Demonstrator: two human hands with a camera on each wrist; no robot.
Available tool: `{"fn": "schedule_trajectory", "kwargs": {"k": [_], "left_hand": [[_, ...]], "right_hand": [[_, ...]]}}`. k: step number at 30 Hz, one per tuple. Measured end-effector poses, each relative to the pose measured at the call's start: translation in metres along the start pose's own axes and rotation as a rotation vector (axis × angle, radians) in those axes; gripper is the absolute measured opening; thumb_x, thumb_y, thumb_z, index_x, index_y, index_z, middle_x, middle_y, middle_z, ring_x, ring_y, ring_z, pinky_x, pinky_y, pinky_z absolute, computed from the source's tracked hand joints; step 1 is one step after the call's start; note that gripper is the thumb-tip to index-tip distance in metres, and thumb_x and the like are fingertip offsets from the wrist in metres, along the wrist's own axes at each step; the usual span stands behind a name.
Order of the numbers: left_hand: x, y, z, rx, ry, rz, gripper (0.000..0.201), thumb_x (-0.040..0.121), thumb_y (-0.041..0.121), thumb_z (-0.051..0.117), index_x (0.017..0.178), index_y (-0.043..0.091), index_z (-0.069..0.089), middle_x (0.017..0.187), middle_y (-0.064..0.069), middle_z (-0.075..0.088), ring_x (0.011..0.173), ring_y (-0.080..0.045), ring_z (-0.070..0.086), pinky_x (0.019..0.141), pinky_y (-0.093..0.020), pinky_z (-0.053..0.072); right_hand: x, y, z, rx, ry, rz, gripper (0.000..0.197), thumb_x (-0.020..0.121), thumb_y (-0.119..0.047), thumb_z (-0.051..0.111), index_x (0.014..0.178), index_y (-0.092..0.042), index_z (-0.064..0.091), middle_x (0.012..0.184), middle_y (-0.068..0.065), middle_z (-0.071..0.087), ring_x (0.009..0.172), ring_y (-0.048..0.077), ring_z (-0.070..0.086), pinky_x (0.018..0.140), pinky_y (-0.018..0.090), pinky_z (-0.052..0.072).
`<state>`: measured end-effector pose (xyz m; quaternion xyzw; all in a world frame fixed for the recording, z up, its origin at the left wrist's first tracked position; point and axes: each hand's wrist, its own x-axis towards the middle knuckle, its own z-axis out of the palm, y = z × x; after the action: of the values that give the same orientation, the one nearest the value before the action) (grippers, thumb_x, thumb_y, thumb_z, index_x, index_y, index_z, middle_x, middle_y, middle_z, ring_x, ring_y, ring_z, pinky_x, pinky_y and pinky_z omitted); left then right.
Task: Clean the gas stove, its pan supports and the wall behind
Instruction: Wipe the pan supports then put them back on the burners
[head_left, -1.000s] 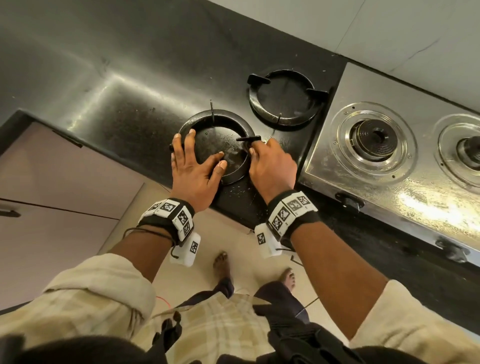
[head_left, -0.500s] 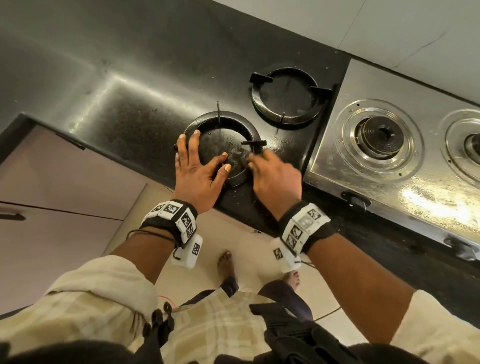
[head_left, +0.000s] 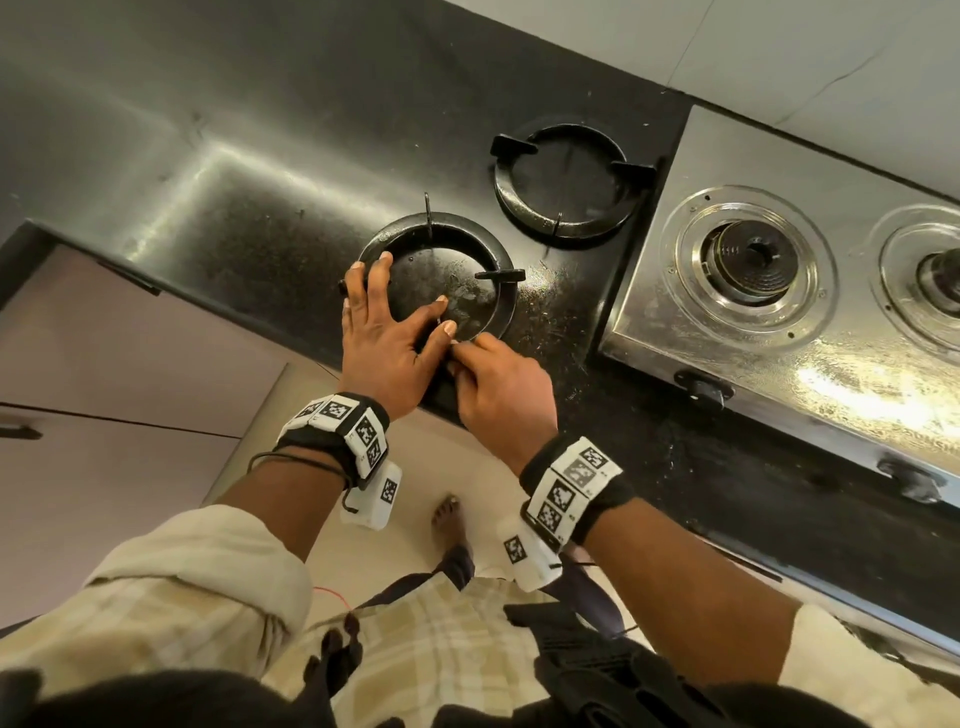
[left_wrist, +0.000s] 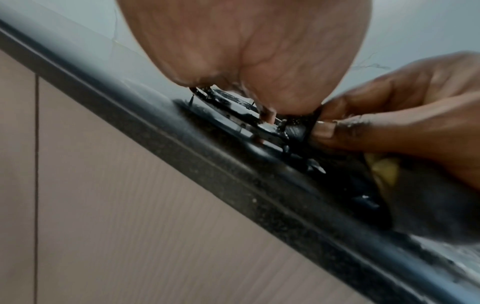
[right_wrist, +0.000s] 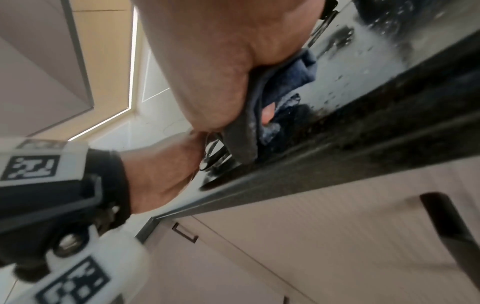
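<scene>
Two black pan supports lie off the stove on the black counter. My left hand (head_left: 392, 325) presses with spread, straight fingers on the near pan support (head_left: 447, 228). My right hand (head_left: 498, 384) grips a dark cloth (right_wrist: 285, 86) against that ring's near rim, right beside the left thumb. In the left wrist view the cloth (left_wrist: 428, 205) shows a yellow patch under the right hand (left_wrist: 402, 115). The far pan support (head_left: 519, 208) lies untouched. The steel stove (head_left: 727, 353) stands at the right with its burner (head_left: 748, 260) bare. Behind it is the pale tiled wall (head_left: 779, 52).
The counter's front edge (head_left: 291, 338) runs just under my wrists, with pale cabinet doors (head_left: 130, 364) below. A black stove knob (head_left: 701, 387) sticks out at the stove's front. Bare, shiny counter (head_left: 208, 156) stretches to the left and back.
My right hand has slid with the cloth from the ring's right side, by the prong, round to its near rim beside the left thumb. The left hand has stayed on the ring.
</scene>
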<state>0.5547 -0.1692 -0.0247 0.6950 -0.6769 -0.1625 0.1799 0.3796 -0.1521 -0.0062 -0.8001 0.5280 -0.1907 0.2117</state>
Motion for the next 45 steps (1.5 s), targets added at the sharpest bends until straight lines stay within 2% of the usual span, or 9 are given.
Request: {"fn": "schedule_trajectory", "kwargs": {"k": [4,8,13,20,29,32,39,42,45], "left_hand": [[0.002,-0.002,-0.002,-0.001,-0.032,0.019,0.048,0.099,0.062,0.045,0.136,0.04,0.065,0.172,-0.003,-0.001,0.157,-0.034,-0.013,0.126,-0.061,0.003],[0.004,-0.006,-0.007,-0.024,-0.075,0.09,0.042,0.098,0.059,0.053,0.132,0.039,0.069,0.171,0.002,0.001,0.158,-0.029,-0.014,0.126,-0.06,0.006],[0.02,-0.01,-0.022,-0.044,-0.218,0.229,0.048,0.091,0.061,0.05,0.127,0.038,0.072,0.171,0.007,0.005,0.158,-0.022,-0.011,0.126,-0.06,0.016],[0.024,-0.003,-0.02,-0.033,-0.212,0.237,0.048,0.09,0.056,0.051,0.128,0.036,0.073,0.17,0.008,0.007,0.159,-0.021,-0.011,0.127,-0.057,0.014],[0.016,0.011,-0.021,0.047,-0.1,0.212,0.041,0.097,0.043,0.056,0.132,0.026,0.067,0.173,-0.003,0.005,0.16,-0.024,-0.009,0.126,-0.059,0.009],[0.004,0.031,-0.012,0.134,-0.014,0.16,0.046,0.099,0.037,0.056,0.142,0.02,0.055,0.173,-0.007,0.004,0.16,-0.03,-0.005,0.126,-0.062,0.01],[-0.002,0.039,0.005,0.19,-0.064,0.059,0.062,0.091,0.07,0.048,0.133,0.025,0.061,0.168,-0.009,0.019,0.158,-0.037,0.007,0.123,-0.064,0.018],[0.001,0.029,0.005,0.162,-0.085,0.04,0.067,0.089,0.075,0.049,0.139,0.03,0.058,0.164,-0.011,0.026,0.157,-0.037,0.01,0.122,-0.066,0.02],[0.002,0.023,0.005,0.137,-0.105,0.051,0.069,0.088,0.075,0.053,0.14,0.031,0.058,0.159,-0.009,0.035,0.156,-0.035,0.015,0.121,-0.067,0.022]], "right_hand": [[0.009,0.019,-0.019,-0.142,-0.029,-0.007,0.027,0.106,-0.034,0.053,0.126,-0.025,0.07,0.101,-0.006,0.06,0.066,0.014,0.057,0.054,0.027,0.043],[0.026,0.043,-0.048,-0.085,0.014,0.077,0.026,0.105,-0.033,0.058,0.125,-0.025,0.071,0.108,-0.005,0.066,0.088,0.011,0.061,0.078,0.029,0.055],[0.023,0.056,-0.077,0.005,0.248,0.018,0.026,0.105,-0.033,0.061,0.127,-0.021,0.069,0.107,-0.005,0.066,0.089,0.007,0.061,0.075,0.021,0.053],[0.043,0.053,-0.081,-0.28,-0.195,0.003,0.035,0.102,-0.048,0.06,0.129,-0.027,0.068,0.111,-0.004,0.07,0.101,0.016,0.064,0.091,0.037,0.055],[0.051,0.037,-0.068,-0.543,-0.149,0.008,0.02,0.106,-0.034,0.056,0.105,-0.018,0.07,0.084,-0.001,0.064,0.069,0.017,0.056,0.063,0.032,0.045],[0.053,0.036,-0.068,-0.482,-0.136,0.062,0.024,0.104,-0.039,0.057,0.101,-0.018,0.07,0.083,-0.002,0.064,0.073,0.019,0.06,0.067,0.034,0.051],[0.041,0.041,-0.057,-0.227,-0.067,0.152,0.042,0.104,-0.055,0.049,0.084,-0.022,0.065,0.071,-0.007,0.061,0.066,0.013,0.06,0.065,0.033,0.053],[0.037,0.047,-0.051,0.194,-0.073,0.37,0.053,0.105,-0.059,0.05,0.075,-0.018,0.067,0.065,-0.003,0.065,0.062,0.013,0.064,0.063,0.033,0.053],[0.035,0.049,-0.052,0.82,-0.05,0.698,0.046,0.104,-0.052,0.059,0.088,-0.013,0.077,0.075,0.001,0.075,0.069,0.016,0.072,0.074,0.041,0.062]]}}
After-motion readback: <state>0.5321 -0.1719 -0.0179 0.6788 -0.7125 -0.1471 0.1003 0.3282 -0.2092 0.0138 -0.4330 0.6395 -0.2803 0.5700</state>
